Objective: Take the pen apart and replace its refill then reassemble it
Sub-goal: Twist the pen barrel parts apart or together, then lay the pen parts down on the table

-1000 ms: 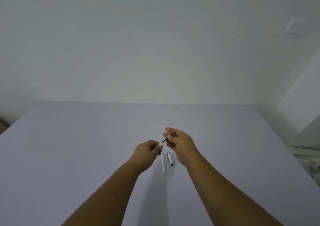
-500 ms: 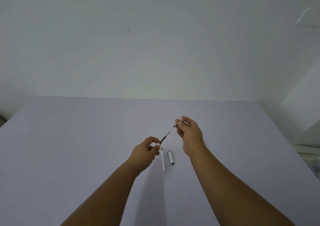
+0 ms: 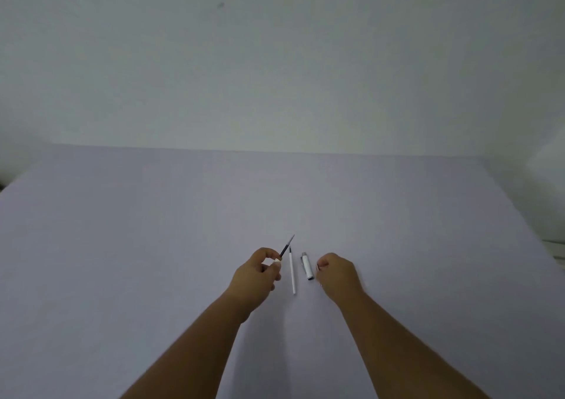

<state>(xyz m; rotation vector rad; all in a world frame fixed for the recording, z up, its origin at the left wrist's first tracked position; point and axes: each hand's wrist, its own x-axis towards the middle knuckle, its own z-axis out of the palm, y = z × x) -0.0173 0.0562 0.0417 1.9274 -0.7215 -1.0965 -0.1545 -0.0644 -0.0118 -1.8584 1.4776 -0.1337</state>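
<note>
My left hand [image 3: 260, 273] grips the white pen barrel, mostly hidden in the fist, with the dark refill [image 3: 286, 246] sticking out up and to the right. A spare white refill [image 3: 293, 272] lies on the table just right of that hand. The white pen cap [image 3: 307, 266] with its clip lies beside it. My right hand [image 3: 337, 273] rests low by the cap's right side, fingers curled around the small metal tip piece [image 3: 318, 266], of which only a pale sliver shows.
The lilac table [image 3: 153, 230] stretches wide around the hands. Its far edge meets a plain pale wall. The right edge drops off near some pale objects at the far right.
My right hand pulled the tip piece off the pen, lifted away to the right, then came down beside the cap. The dark refill now stands bare out of the barrel in my left hand.
</note>
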